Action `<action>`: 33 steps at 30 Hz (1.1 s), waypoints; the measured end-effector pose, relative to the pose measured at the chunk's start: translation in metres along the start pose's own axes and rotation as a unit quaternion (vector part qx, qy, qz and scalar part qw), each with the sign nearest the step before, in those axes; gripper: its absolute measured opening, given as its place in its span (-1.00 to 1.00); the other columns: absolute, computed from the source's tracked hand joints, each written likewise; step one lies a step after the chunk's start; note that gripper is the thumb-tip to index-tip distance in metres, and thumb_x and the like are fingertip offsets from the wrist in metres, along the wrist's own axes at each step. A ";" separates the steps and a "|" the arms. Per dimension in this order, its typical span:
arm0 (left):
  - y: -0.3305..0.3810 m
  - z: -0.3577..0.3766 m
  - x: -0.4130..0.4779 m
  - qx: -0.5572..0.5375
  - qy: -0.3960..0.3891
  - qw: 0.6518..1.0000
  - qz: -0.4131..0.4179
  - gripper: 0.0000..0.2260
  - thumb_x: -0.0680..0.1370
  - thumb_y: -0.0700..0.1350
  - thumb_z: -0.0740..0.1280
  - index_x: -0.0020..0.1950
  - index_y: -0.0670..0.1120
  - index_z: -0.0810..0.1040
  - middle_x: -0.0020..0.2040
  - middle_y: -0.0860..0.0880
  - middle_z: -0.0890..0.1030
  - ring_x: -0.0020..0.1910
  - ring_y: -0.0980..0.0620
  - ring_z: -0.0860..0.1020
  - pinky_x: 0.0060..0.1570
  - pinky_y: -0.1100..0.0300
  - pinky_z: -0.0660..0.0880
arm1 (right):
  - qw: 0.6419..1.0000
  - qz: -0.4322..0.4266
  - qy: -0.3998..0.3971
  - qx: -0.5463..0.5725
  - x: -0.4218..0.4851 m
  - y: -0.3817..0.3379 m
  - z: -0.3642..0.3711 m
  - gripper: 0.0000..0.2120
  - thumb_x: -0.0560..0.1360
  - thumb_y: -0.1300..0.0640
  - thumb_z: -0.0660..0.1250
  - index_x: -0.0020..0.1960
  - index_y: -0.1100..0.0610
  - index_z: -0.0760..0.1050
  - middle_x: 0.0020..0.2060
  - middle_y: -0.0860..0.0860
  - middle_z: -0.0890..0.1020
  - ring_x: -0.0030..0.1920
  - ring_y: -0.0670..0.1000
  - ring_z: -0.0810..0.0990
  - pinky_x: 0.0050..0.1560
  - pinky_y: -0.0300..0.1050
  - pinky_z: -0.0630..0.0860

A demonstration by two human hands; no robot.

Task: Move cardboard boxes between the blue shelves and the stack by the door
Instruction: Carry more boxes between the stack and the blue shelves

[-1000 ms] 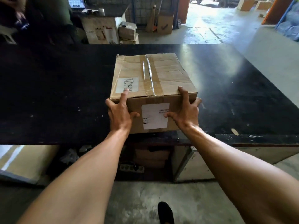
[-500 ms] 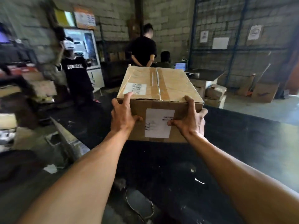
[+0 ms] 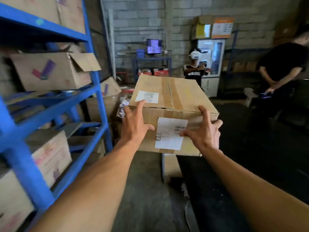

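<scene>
A taped cardboard box (image 3: 182, 96) with white labels on its top and near face is held up in the air in front of me. My left hand (image 3: 133, 123) grips its near left corner, fingers over the top edge and thumb on the front face. My right hand (image 3: 204, 131) grips the near right corner the same way. The blue shelves (image 3: 98, 91) stand close on the left, holding several cardboard boxes (image 3: 50, 72).
The black table (image 3: 250, 164) runs along the right. More boxes (image 3: 107, 101) are piled on the floor behind the shelf. A person in a white headset (image 3: 194, 69) stands at the back; another person in black (image 3: 280, 67) stands at right. Bare concrete floor (image 3: 145, 190) lies ahead.
I lifted the box off the black table and turned left with it. The blue shelves have come into view on the left. Both hands keep the same grip.
</scene>
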State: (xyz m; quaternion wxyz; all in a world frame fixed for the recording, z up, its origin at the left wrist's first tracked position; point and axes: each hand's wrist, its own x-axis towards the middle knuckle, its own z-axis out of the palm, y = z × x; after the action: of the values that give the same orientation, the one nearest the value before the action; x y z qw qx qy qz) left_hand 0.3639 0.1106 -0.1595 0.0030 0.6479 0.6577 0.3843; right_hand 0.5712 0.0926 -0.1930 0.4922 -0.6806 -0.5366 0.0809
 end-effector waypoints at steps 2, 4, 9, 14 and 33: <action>-0.020 -0.034 -0.020 0.027 0.023 0.999 -0.037 -0.14 0.26 -0.01 0.62 0.43 0.23 0.22 0.22 -0.16 0.34 0.11 -0.25 0.51 0.09 -0.08 0.48 | 0.999 -0.027 -0.035 0.020 -0.019 -0.024 0.012 -0.05 0.21 -0.03 0.66 0.38 -0.33 0.14 0.15 0.08 0.24 -0.07 0.10 0.36 -0.06 0.07 0.53; -0.039 -0.069 -0.043 0.042 0.042 0.995 -0.075 -0.14 0.26 -0.01 0.62 0.43 0.23 0.23 0.24 -0.15 0.33 0.11 -0.25 0.51 0.07 -0.08 0.48 | 0.995 -0.055 -0.070 0.033 -0.043 -0.048 0.021 -0.06 0.22 -0.04 0.66 0.39 -0.31 0.15 0.20 0.12 0.25 -0.06 0.12 0.37 -0.07 0.04 0.53; -0.077 -0.154 -0.110 0.079 0.088 0.981 -0.152 -0.13 0.26 -0.01 0.62 0.44 0.24 0.22 0.25 -0.15 0.31 0.14 -0.26 0.46 0.12 -0.09 0.44 | 0.981 -0.106 -0.149 0.058 -0.112 -0.105 0.032 -0.05 0.21 -0.03 0.66 0.38 -0.33 0.14 0.27 0.17 0.24 0.14 0.32 0.45 0.06 0.18 0.53; -0.095 -0.224 -0.166 0.116 0.143 0.960 -0.211 -0.14 0.26 0.00 0.62 0.43 0.26 0.22 0.27 -0.13 0.28 0.14 -0.27 0.46 0.16 -0.11 0.41 | 0.963 -0.152 -0.202 0.095 -0.168 -0.156 0.031 -0.01 0.14 -0.04 0.68 0.35 -0.36 0.12 0.25 0.16 0.25 0.13 0.36 0.47 0.08 0.23 0.54; -0.117 -0.328 -0.249 0.196 0.247 0.907 -0.280 -0.13 0.25 0.05 0.63 0.43 0.19 0.22 0.30 -0.18 0.29 0.14 -0.30 0.46 0.10 -0.15 0.49 | 0.907 -0.246 -0.298 0.169 -0.245 -0.244 0.036 0.01 0.15 -0.01 0.68 0.37 -0.35 0.12 0.20 0.09 0.23 0.17 0.33 0.44 0.15 0.24 0.47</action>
State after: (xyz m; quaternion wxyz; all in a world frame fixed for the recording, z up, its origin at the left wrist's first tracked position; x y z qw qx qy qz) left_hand 0.1399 -0.2510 -0.1108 -0.1790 0.3092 0.8538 0.3787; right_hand 0.2889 -0.0998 -0.1284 0.4211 -0.3779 -0.7872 0.2453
